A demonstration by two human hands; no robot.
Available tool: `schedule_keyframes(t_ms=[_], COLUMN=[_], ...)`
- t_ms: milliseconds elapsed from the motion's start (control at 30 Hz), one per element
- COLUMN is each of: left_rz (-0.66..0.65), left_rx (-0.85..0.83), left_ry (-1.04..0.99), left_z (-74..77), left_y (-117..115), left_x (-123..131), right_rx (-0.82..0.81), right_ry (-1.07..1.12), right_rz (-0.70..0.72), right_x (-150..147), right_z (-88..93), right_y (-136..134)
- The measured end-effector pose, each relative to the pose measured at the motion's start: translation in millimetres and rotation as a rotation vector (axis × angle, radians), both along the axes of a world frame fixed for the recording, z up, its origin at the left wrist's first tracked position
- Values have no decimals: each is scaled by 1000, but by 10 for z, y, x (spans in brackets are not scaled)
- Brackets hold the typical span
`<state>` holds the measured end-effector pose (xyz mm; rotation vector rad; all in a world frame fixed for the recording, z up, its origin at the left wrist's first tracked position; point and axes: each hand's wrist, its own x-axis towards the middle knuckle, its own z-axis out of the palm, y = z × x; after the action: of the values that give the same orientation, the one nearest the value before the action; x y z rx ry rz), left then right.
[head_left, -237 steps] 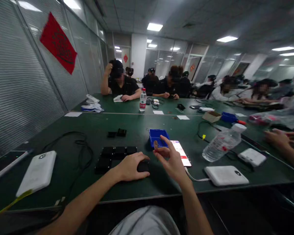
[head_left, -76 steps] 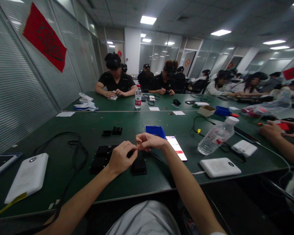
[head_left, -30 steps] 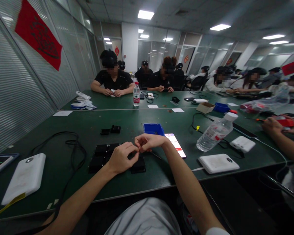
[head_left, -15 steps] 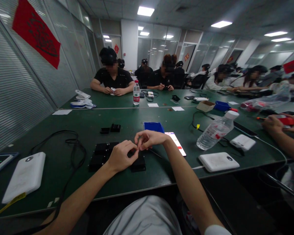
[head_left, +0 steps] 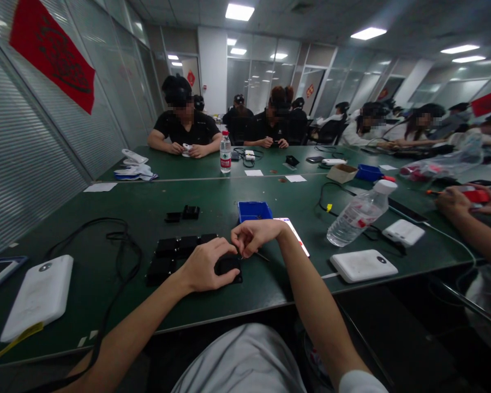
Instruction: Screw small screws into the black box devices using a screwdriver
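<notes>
My left hand rests over a small square black plastic box, its thumb and fingers closed around the box's sides. Just to the right, my right hand pinches thumb and fingertips together at the box's upper right corner; whatever is between them is too small to name. A thin dark rod lies on the table below my right hand. Several similar black boxes stand side by side to the left, partly hidden by my left hand. Beyond my right hand is a blue tray with small dark bits inside.
A phone with a lit screen lies by my right wrist. White power banks and a tilted water bottle are on the right. Black cable curls at left. Two black parts sit farther back. A co-worker's hands work at far right.
My hands have moved apart: the left has lowered onto the black box, and the right has shifted slightly right and down to its corner. The view has tilted slightly.
</notes>
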<state>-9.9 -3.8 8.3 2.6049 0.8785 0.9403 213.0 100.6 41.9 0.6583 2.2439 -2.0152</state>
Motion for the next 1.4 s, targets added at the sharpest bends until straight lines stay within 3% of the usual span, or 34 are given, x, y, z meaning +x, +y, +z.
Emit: schedule_keyframes(t_ms=[300, 767, 1400], left_rz=[13, 50, 64], left_rx=[-117, -33, -94], left_ry=[126, 125, 175], left_z=[-49, -71, -67], left_y=[1, 34, 18], left_x=[-16, -10, 4], right_rx=[30, 78, 107], right_ry=[-112, -177, -251], right_rz=[46, 57, 60], right_x=[-56, -121, -169], right_z=[19, -12, -9], right_y=[-36, -49, -70])
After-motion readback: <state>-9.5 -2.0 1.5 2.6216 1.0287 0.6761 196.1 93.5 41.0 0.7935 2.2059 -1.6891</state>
